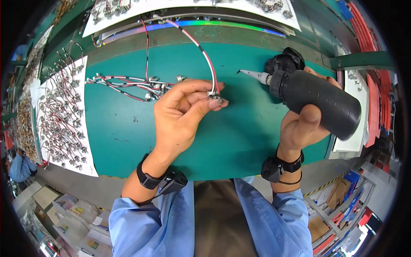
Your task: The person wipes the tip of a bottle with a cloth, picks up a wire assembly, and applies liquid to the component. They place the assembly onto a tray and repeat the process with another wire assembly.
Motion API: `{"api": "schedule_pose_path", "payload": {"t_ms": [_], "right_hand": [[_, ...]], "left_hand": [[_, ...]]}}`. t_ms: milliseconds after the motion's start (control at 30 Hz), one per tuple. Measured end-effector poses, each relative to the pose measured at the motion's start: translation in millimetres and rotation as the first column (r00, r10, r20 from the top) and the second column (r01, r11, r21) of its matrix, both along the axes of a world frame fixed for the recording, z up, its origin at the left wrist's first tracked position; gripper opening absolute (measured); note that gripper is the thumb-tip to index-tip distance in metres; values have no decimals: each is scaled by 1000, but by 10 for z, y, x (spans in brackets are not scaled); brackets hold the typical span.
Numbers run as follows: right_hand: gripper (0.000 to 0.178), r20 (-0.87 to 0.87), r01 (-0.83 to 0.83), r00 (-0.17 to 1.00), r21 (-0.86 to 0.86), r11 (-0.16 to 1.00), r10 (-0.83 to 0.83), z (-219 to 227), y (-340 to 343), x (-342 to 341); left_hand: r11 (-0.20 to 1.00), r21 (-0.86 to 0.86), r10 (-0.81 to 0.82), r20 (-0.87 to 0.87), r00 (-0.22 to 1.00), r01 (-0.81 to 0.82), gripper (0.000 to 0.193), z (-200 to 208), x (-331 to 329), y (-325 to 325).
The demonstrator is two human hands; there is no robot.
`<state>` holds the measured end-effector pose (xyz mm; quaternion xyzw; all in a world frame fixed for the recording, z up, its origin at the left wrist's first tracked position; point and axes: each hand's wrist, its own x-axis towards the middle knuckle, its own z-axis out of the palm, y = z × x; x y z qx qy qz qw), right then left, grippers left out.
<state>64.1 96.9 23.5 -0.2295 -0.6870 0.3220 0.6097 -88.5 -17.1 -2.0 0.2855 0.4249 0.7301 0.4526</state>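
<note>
Between the thumb and fingers of my left hand (pixel 177 118) is a small metal component (pixel 214 97). Its red, white and black wires (pixel 201 49) rise and arc away toward the far shelf. My right hand (pixel 299 128) is wrapped round a black squeeze bottle (pixel 327 100), tilted with its pale nozzle (pixel 254 76) pointing left. Dark material clings to the nozzle's tip, which is apart from the component. Just left of my left hand, several similar wired components (pixel 150 95) lie in a loose bunch on the green work mat (pixel 214 154).
A white sheet (pixel 91 152) covered with rows of wired components lies at the left. Along the far side, a raised shelf bears another white sheet (pixel 192 9) with more parts. A crumpled black bundle (pixel 284 61) sits behind the bottle. Red trays (pixel 372 107) stand at the right.
</note>
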Motion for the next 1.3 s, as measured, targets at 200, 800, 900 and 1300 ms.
{"api": "schedule_pose_path", "payload": {"t_ms": [200, 800, 900, 1300], "right_hand": [[54, -371, -177, 928, -362, 915, 33, 122, 129, 135], [41, -845, -743, 532, -498, 446, -58, -48, 493, 196], [42, -860, -752, 508, -473, 459, -53, -72, 502, 260], [44, -943, -810, 325, -315, 494, -67, -83, 682, 360]], "left_hand": [[999, -52, -8, -29, 1000, 6, 19, 54, 19, 23], [971, -183, -39, -760, 649, -156, 16, -238, 12, 9], [951, -222, -103, -884, 455, -215, 19, -211, 69, 19], [947, -147, 19, -860, 510, -284, 26, 239, 654, 271]]}}
